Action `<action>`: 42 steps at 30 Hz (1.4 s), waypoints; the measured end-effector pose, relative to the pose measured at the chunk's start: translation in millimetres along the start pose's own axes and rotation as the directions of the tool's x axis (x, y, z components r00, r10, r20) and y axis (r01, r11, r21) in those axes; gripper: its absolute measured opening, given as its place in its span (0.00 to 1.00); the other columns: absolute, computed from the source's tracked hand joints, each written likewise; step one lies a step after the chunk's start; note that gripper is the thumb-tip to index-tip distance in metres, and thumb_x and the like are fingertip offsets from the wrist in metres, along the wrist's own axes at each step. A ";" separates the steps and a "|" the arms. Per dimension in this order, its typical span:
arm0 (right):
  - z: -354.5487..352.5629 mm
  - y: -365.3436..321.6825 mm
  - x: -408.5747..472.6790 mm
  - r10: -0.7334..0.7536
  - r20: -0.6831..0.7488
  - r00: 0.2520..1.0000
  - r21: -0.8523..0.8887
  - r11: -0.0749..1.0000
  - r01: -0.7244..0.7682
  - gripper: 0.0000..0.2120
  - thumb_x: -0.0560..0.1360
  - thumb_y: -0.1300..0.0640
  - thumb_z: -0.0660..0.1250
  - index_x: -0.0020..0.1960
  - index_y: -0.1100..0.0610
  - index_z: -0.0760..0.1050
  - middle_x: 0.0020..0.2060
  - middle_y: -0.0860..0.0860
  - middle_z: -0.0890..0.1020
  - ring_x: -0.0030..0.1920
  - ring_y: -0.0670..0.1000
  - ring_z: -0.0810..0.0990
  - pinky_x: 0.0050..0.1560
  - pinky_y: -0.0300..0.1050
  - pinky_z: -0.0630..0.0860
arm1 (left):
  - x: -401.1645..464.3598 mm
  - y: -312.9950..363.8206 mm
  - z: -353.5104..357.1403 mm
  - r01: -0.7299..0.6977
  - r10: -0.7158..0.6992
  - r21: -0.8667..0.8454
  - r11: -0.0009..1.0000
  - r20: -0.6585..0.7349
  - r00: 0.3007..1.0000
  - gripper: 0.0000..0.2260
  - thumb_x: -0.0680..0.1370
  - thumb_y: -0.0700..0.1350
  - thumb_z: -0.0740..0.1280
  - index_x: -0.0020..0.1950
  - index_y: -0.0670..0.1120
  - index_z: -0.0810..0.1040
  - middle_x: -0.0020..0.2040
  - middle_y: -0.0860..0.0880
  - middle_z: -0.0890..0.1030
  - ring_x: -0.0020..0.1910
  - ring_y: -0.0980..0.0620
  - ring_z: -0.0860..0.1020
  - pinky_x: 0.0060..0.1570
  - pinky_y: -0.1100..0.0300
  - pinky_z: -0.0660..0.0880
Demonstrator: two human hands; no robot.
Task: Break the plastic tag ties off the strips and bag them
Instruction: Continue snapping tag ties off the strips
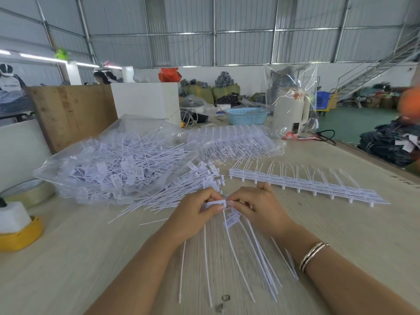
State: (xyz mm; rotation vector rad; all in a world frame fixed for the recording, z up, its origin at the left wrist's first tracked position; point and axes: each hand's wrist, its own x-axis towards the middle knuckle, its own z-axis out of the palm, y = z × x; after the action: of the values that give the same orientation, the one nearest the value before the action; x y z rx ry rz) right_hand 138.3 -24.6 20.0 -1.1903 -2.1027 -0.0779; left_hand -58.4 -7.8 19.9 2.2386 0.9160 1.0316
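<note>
Both hands meet just in front of the loose pile of ties (pixel 181 196): the left hand (pixel 195 212) pinches a white tag head (pixel 217 204), and the right hand (pixel 256 208) pinches the rest of the short strip (pixel 234 218) beside it. Left of the pile lies the clear bag (pixel 109 164) of snapped ties, right of it a full strip (pixel 300 185). Best to grip close to the joint and twist sharply, so the tag snaps clean without bending its tail

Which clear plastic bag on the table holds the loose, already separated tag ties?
The left bag: its ties lie jumbled in all directions. The bag behind it holds ties in neat parallel rows.
</note>
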 end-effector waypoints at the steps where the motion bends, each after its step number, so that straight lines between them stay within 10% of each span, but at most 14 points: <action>1: 0.7 -0.4 -0.4 0.001 0.013 1.000 0.007 1.000 -0.001 0.06 0.76 0.48 0.64 0.47 0.46 0.80 0.38 0.38 0.78 0.34 0.35 0.70 0.47 0.46 0.60 | 0.1 -0.3 -0.1 0.001 -0.001 -0.004 1.000 -0.004 1.000 0.05 0.76 0.45 0.68 0.45 0.56 0.77 0.40 0.60 0.80 0.39 0.61 0.77 0.40 0.67 0.69; 8: -6.4 14.0 4.3 0.367 -0.102 0.925 0.422 0.858 -0.294 0.06 0.77 0.56 0.63 0.43 0.49 0.77 0.32 0.43 0.79 0.31 0.55 0.74 0.35 0.49 0.72 | -1.2 -0.6 -4.9 0.015 -0.020 -0.107 0.994 -0.045 0.999 0.04 0.76 0.45 0.68 0.46 0.55 0.78 0.41 0.55 0.80 0.42 0.55 0.79 0.43 0.64 0.73; 14: 0.2 11.3 -2.8 0.155 0.014 0.988 0.064 0.986 -0.156 0.11 0.69 0.44 0.71 0.47 0.50 0.80 0.39 0.44 0.81 0.31 0.38 0.73 0.43 0.39 0.64 | -0.4 -11.8 -6.4 0.038 -0.032 0.119 0.992 -0.054 0.998 0.05 0.78 0.45 0.66 0.49 0.56 0.77 0.40 0.61 0.79 0.43 0.65 0.76 0.43 0.70 0.69; 19: 5.2 5.6 1.8 0.083 0.154 0.985 -0.218 0.975 -0.049 0.14 0.74 0.40 0.62 0.52 0.46 0.79 0.46 0.43 0.78 0.46 0.44 0.76 0.52 0.44 0.60 | 0.3 -17.8 0.0 0.044 -0.028 0.276 0.960 -0.060 0.998 0.07 0.79 0.48 0.63 0.55 0.51 0.77 0.47 0.60 0.77 0.47 0.67 0.73 0.46 0.69 0.68; 31: 13.5 -15.0 2.0 -0.032 0.122 0.992 -0.098 0.994 0.044 0.17 0.74 0.50 0.67 0.62 0.50 0.73 0.48 0.44 0.80 0.50 0.45 0.77 0.51 0.41 0.59 | 4.8 -11.7 8.1 0.096 -0.080 0.183 0.979 -0.094 0.992 0.12 0.79 0.37 0.59 0.59 0.50 0.71 0.50 0.53 0.76 0.49 0.56 0.73 0.45 0.65 0.65; 42: 9.6 -16.4 3.7 0.035 -0.015 0.999 -0.027 0.999 -0.035 0.10 0.71 0.58 0.70 0.52 0.55 0.79 0.46 0.47 0.79 0.43 0.48 0.78 0.47 0.43 0.62 | 2.8 -6.4 11.0 0.045 -0.045 0.141 0.989 -0.001 0.999 0.12 0.79 0.41 0.62 0.59 0.54 0.65 0.51 0.58 0.74 0.47 0.70 0.72 0.43 0.76 0.67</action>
State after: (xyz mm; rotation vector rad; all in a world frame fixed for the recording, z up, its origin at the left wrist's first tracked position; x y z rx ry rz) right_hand 119.2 -27.7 19.6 -1.2389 -2.0738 -0.0992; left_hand -50.6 -3.3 10.4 2.3224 1.0634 0.9706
